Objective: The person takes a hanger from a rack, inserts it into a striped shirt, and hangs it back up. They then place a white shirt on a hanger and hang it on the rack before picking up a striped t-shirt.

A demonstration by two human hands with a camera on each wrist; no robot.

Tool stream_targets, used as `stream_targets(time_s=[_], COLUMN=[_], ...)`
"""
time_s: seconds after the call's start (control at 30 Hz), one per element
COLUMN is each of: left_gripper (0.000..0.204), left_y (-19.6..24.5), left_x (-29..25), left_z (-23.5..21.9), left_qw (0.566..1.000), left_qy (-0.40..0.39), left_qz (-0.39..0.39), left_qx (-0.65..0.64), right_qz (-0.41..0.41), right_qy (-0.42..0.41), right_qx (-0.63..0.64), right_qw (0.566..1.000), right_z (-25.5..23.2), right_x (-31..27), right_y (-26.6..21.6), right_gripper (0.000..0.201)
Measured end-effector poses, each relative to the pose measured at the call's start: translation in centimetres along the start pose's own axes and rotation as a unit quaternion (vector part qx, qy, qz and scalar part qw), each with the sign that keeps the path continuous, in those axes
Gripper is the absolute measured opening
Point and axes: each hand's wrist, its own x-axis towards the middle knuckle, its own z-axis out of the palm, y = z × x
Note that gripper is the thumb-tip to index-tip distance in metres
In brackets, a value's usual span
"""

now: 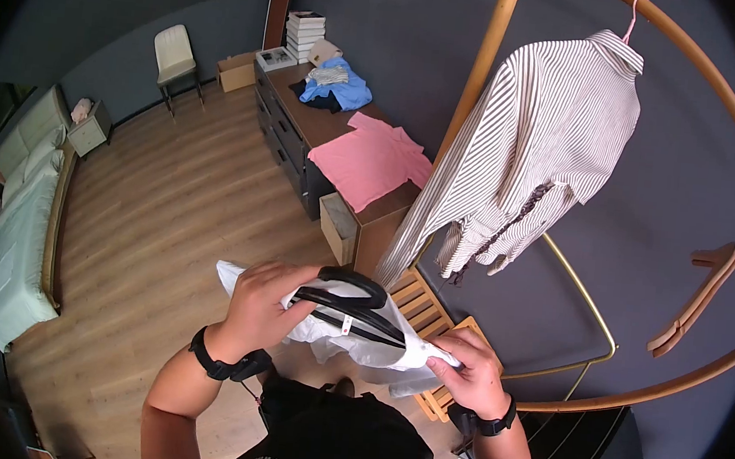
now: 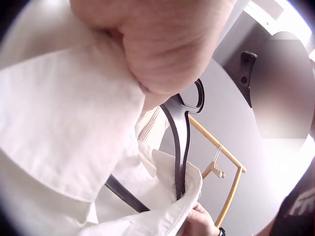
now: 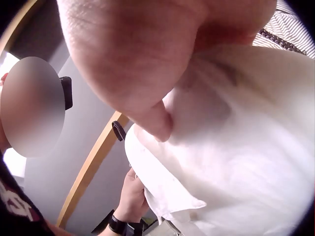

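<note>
A white collared shirt (image 1: 374, 352) is stretched between both hands in front of the body. A black hanger (image 1: 353, 294) sits partly inside its neck opening, with the hook end sticking out above the fabric. My left hand (image 1: 269, 301) grips the shirt's edge beside the hanger's left part, thumb on the near side. At the other end, my right hand (image 1: 470, 371) pinches the shirt fabric (image 3: 246, 128) between thumb and fingers. In the left wrist view, the hanger's dark arms (image 2: 179, 142) run down into the shirt, where their ends are hidden.
A striped shirt (image 1: 561, 115) hangs from a wooden rack (image 1: 487, 56) at the right, near wooden hangers (image 1: 698, 298). Behind the hands stands a slatted wooden stool (image 1: 422, 304). A pink shirt (image 1: 369, 160) lies on the dresser (image 1: 291, 149); a bed (image 1: 30, 244) stands far left.
</note>
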Motion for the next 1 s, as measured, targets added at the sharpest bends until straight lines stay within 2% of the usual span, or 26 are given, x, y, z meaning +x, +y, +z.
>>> stream_targets(time_s=[0.07,0.13,0.23,0.27,0.3,0.37,0.43,0.5,0.63,0.7,0.8,0.87,0.9,0.93,0.97,1.0], left_gripper=[0.039,0.047,0.056,0.064,0.064,0.064,0.063,0.058,0.044,0.043,0.047,0.047,0.049,0.051,0.050,0.037], left_y=[0.7,0.7,0.9,0.8,1.3,2.4,0.3,-2.4,-9.6,-15.1,-22.1,-24.9,-26.2,-31.2,-29.8,-28.9], left_x=[0.9,1.5,2.4,2.8,3.0,3.6,2.2,0.1,-7.1,-13.8,-26.1,-34.1,-38.1,-45.1,-46.6,-47.9], left_z=[0.0,-0.1,0.0,-0.4,-0.8,-1.5,-1.8,-1.5,0.8,2.4,4.3,5.0,5.0,6.9,5.7,4.1], left_qw=[1.000,0.999,0.997,0.993,0.993,1.000,1.000,0.996,0.957,0.932,0.917,0.870,0.828,0.758,0.696,0.695], left_qy=[-0.007,-0.034,-0.052,-0.094,-0.094,-0.019,-0.008,0.069,0.022,-0.053,-0.175,-0.252,-0.305,-0.467,-0.493,-0.577], left_qz=[-0.006,-0.013,-0.041,-0.047,-0.048,0.009,0.011,-0.044,-0.286,-0.354,-0.354,-0.413,-0.462,-0.427,-0.500,-0.412], left_qx=[-0.001,-0.008,-0.047,-0.050,-0.051,0.013,-0.025,-0.021,-0.053,-0.054,0.059,0.095,0.089,0.160,0.146,0.122], right_qz=[0.003,-0.023,-0.061,-0.061,-0.058,-0.052,0.006,0.026,0.099,0.116,0.142,0.160,0.174,0.195,0.216,0.214], right_qy=[-0.004,-0.047,-0.005,-0.006,0.014,0.037,0.060,0.097,0.173,0.227,0.254,0.275,0.283,0.290,0.297,0.311], right_qx=[-0.004,-0.025,-0.034,-0.035,-0.033,-0.035,-0.042,-0.057,-0.082,-0.105,-0.160,-0.197,-0.207,-0.218,-0.228,-0.246], right_qw=[1.000,0.998,0.998,0.998,0.998,0.997,0.997,0.993,0.977,0.961,0.943,0.927,0.920,0.911,0.902,0.892], right_z=[-0.1,-0.4,-0.5,-0.6,-0.9,-1.5,-2.8,-4.1,-6.9,-7.7,-9.2,-9.9,-10.4,-10.7,-10.8,-10.8], right_x=[0.1,-0.1,-0.2,-0.1,0.0,-0.3,-1.2,-2.4,-5.1,-6.3,-8.3,-9.3,-9.6,-9.7,-9.8,-9.8], right_y=[-0.1,0.6,0.9,0.7,0.3,-0.1,0.0,-0.2,-3.3,-5.2,-8.9,-11.8,-13.3,-14.7,-16.0,-16.9], right_gripper=[0.020,0.016,0.012,0.012,0.011,0.010,0.009,0.009,0.013,0.013,0.014,0.017,0.019,0.026,0.034,0.033])
